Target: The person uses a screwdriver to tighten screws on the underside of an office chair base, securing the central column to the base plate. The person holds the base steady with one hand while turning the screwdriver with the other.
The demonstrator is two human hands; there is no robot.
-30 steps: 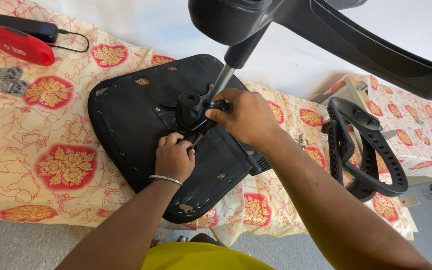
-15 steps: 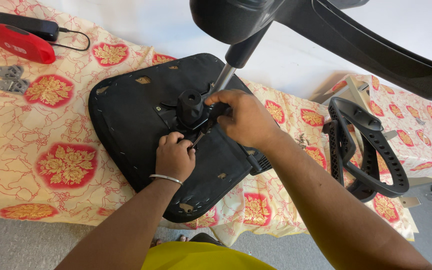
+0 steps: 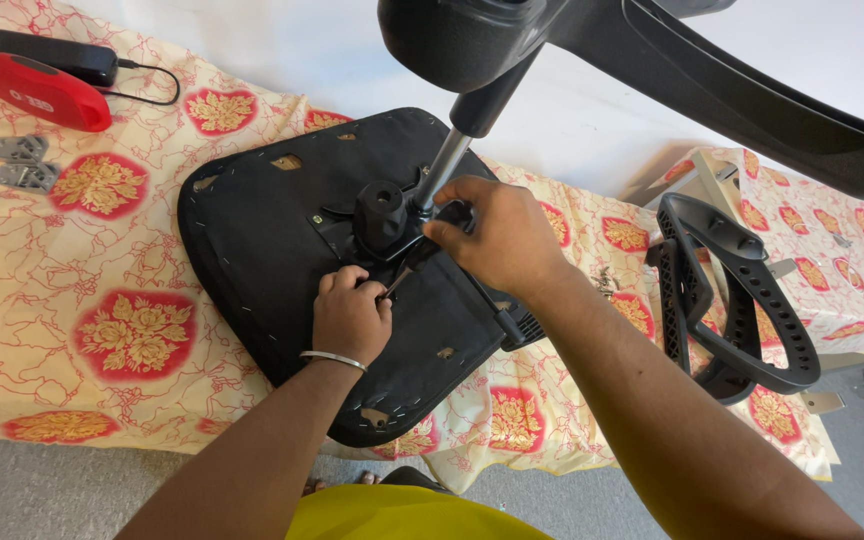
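Note:
An upturned black chair seat (image 3: pixel 262 230) lies on a table under a flowered cloth. A metal mechanism with a black knob (image 3: pixel 382 210) and a chrome gas cylinder (image 3: pixel 442 170) is fixed to its underside. My right hand (image 3: pixel 497 235) grips the black handle of a screwdriver (image 3: pixel 422 255) that slants down toward the mechanism. My left hand (image 3: pixel 350 315), with a bangle at the wrist, rests on the seat and pinches the tool's tip or a small fastener there; the fingers hide which.
The chair base's black legs (image 3: pixel 712 80) reach overhead at the top right. Black armrest frames (image 3: pixel 727 290) lie to the right. A red and black power tool (image 3: pixel 42 85) with a cord and two grey hinges (image 3: pixel 17 160) lie at the far left. Grey floor lies below the table edge.
My right hand has shifted slightly on the screwdriver handle, as if turning it. My left hand and the seat stay where they were.

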